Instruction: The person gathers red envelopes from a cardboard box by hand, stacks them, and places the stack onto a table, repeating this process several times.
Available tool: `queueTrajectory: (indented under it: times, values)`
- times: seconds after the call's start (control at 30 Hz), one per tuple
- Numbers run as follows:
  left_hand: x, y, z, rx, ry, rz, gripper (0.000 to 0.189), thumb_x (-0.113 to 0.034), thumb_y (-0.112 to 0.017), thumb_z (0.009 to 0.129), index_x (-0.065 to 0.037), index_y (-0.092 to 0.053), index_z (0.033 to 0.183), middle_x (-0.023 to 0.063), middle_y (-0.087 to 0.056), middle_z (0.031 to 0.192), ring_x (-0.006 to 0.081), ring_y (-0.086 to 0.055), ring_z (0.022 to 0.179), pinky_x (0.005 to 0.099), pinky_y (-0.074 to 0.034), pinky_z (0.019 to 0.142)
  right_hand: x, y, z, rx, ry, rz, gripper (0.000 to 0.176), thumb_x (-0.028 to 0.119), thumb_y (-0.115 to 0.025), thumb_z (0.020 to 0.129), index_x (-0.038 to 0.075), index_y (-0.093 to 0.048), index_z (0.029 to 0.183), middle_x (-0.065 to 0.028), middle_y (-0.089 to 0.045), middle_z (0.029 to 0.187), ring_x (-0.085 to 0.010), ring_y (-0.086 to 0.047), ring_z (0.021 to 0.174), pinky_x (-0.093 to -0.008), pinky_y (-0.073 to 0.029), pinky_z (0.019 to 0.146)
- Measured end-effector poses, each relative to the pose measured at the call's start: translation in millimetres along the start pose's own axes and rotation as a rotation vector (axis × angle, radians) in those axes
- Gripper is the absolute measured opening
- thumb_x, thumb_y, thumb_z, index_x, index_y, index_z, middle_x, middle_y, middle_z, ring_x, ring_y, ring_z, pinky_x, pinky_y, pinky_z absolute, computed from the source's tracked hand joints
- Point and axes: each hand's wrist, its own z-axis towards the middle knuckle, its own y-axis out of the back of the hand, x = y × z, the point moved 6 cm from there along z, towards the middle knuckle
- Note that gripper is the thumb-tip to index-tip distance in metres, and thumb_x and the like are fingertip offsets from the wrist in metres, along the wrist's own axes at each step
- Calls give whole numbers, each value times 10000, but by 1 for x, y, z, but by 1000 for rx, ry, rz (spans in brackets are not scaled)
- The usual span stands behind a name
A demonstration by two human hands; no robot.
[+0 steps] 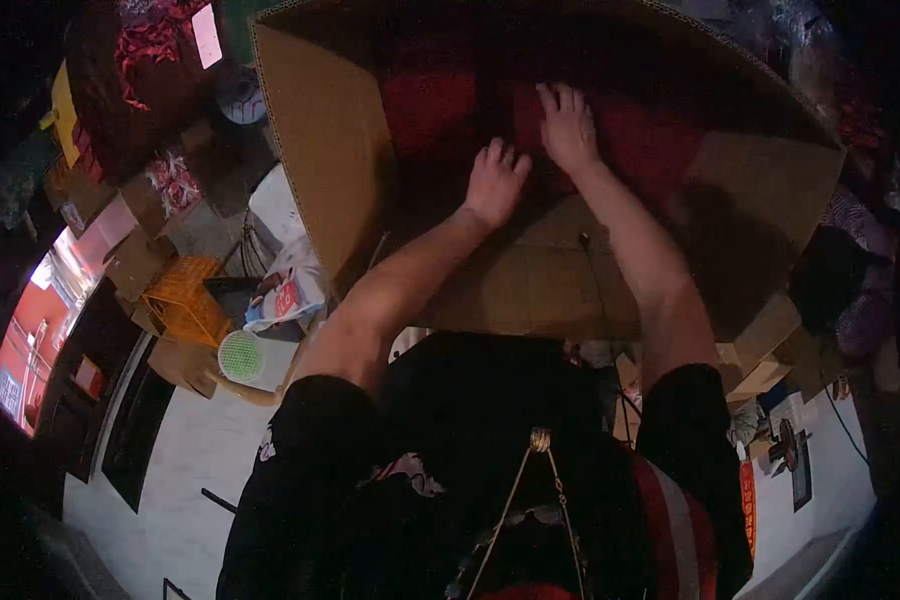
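Both of my arms reach into a large open cardboard box (330,130). Dark red material (650,145) lies inside it, dim and hard to make out. My left hand (498,182) is over the near part of the red material, its fingers slightly bent and apart. Farther in and to the right, my right hand (569,128) rests on or just above the red material with its fingers spread. Neither hand shows anything held. The deep end of the box is in shadow.
Left of the box are an orange crate (183,300), a green-and-white round basket (241,356) and a printed plastic bag (288,290). Smaller cardboard boxes (760,370) stand at the lower right, near a dark fan (788,445).
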Motion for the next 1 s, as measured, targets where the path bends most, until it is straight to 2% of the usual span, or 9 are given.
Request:
queueTrajectory:
  times: [0.3,0.47,0.53,0.7,0.73,0.83,0.87,0.93,1.0]
  values:
    - [0,-7,-3,-40,-5,9,400,-195,-613,772,-93,-523,1148,183,-515,1230,376,-396,1212,460,-349,994,-6,-18,-19,11,76,9,580,109,-606,832,97,-392,1371,-159,-390,1380,-359,-427,1216,-462,-409,975]
    - [2,0,2,69,20,73,387,-189,-593,785,-108,-531,1159,177,-518,1190,370,-393,1209,460,-368,975,-7,9,4,211,-431,475,505,166,-534,922,78,-365,1390,-221,-367,1386,-414,-411,1253,-477,-471,938]
    - [3,-6,3,110,33,39,390,-181,-590,783,-111,-533,1163,175,-519,1175,370,-392,1208,459,-377,965,-3,12,13,70,-349,293,492,178,-583,899,61,-398,1340,-237,-417,1313,-404,-500,1157,-481,-495,896]
    - [1,0,1,33,39,34,405,-148,-591,773,-109,-524,1171,179,-500,1155,368,-403,1183,472,-388,944,-27,-10,8,-77,-613,758,447,186,-753,742,50,-534,1108,-187,-595,1044,-363,-595,952,-415,-504,828]
    - [2,-2,1,31,39,33,405,-148,-591,773,-109,-524,1171,179,-500,1155,368,-403,1183,472,-388,944,-34,-6,5,-158,-628,695,376,154,-744,768,41,-543,1065,-113,-611,968,-248,-600,891,-351,-494,808]
    - [3,-5,-1,9,18,15,387,-127,-586,768,-95,-522,1149,187,-499,1133,362,-413,1159,473,-388,937,-38,-1,0,-166,-484,1005,277,99,-704,816,43,-571,1053,-43,-593,966,-153,-572,847,-290,-485,776]
    - [4,-4,-2,-9,21,24,397,-121,-589,763,-87,-511,1151,188,-503,1125,360,-423,1141,469,-384,939,-40,-4,-3,67,-452,1062,273,68,-672,852,104,-561,1099,-58,-582,1016,-189,-577,995,-315,-458,867]
    - [6,0,-2,-75,3,14,475,-123,-607,748,-69,-466,1198,177,-507,1126,343,-453,1097,448,-378,928,-43,2,-12,12,-268,1201,198,78,-656,874,89,-594,1062,-48,-587,1023,-178,-570,1019,-311,-451,891]
    - [7,0,-2,-57,29,35,496,-128,-607,749,-68,-456,1218,169,-514,1118,332,-463,1083,441,-380,919,-58,10,-26,28,-339,1231,160,107,-636,901,94,-597,1055,-39,-585,1092,-159,-589,970,-298,-453,900]
